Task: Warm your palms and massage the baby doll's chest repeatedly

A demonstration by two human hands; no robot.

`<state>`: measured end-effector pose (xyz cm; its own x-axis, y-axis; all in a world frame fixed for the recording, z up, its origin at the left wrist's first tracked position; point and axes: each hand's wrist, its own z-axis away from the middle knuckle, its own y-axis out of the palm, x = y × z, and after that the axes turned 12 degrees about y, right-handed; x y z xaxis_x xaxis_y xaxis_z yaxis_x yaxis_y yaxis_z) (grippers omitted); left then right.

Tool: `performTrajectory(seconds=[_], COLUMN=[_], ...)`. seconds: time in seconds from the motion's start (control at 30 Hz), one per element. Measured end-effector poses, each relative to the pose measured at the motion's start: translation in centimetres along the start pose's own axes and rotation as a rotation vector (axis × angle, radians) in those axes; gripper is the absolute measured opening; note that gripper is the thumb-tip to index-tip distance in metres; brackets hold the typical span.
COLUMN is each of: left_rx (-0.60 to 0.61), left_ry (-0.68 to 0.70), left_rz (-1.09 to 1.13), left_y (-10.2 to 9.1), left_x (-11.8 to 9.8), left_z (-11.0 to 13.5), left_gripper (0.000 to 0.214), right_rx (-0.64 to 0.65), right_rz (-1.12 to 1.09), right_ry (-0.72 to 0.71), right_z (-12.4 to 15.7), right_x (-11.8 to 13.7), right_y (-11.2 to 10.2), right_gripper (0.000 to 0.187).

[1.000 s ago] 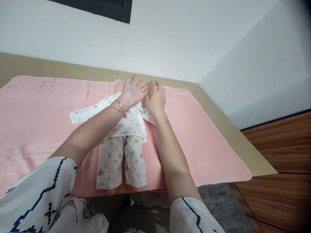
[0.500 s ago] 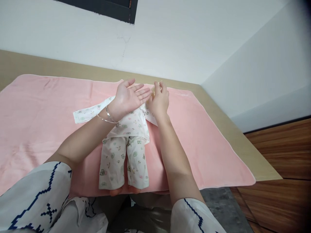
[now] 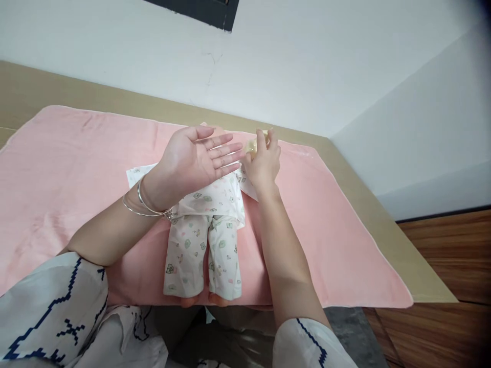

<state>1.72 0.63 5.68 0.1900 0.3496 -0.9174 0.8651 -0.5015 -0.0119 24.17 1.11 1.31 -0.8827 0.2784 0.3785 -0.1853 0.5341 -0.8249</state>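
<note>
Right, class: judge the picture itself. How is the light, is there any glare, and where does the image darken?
Head view: soft, even light on the pink cloth, with gentle shading between the legs of the printed trousers; head view: small bright glints on the pale yellow object in the right hand; head view: the upper-right corner goes dark.

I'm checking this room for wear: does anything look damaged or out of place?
Thin, crack-like lines mark the otherwise plain wall below the dark frame, though they may be only scratches. The pink blanket is rumpled at left.
</note>
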Motion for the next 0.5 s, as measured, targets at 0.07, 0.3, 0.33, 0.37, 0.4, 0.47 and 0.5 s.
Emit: performTrajectory(seconds=[0.07,0.3,0.33,0.37,0.4,0.47,0.5], left_rx=[-0.018,-0.064,-0.073,-0.086,-0.099,-0.103,-0.080], left_ry=[0.005,-0.076,-0.070,-0.062,-0.062,-0.113,-0.179], left_rz=[-0.007,0.018,0.000,-0.023,-0.036,0.019,0.102], left_y=[-0.1,0.5,0.7,0.9,1.2,1.9,2.2], left_x=[-0.2,0.1,0.0,-0.3,-0.9,-2.7,-3.8], left_z=[0.1,0.4,0.6,0.7,0.9,1.2,1.4], left_gripper=[0.055,0.058,0.057,0.054,0.052,0.050,0.052], right_rx=[-0.010,-0.002,-0.024,-0.039,-0.043,0.007,0.039], right_rz=[-0.032,-0.073,-0.105,-0.151,-0.204,-0.292,-0.303], right_ry=[-0.022,-0.098,-0.105,-0.120,-0.146,-0.237,-0.308], right_z=[0.1,0.2,0.5,0.9,1.6,3.3,4.3], right_x=[-0.2,0.0,0.4,1.0,1.7,3.4,4.4], right_y=[0.1,-0.1,-0.6,-1.2,-1.9,-3.5,-4.4], right_gripper=[0.057,0.051,0.050,0.048,0.046,0.045,0.047])
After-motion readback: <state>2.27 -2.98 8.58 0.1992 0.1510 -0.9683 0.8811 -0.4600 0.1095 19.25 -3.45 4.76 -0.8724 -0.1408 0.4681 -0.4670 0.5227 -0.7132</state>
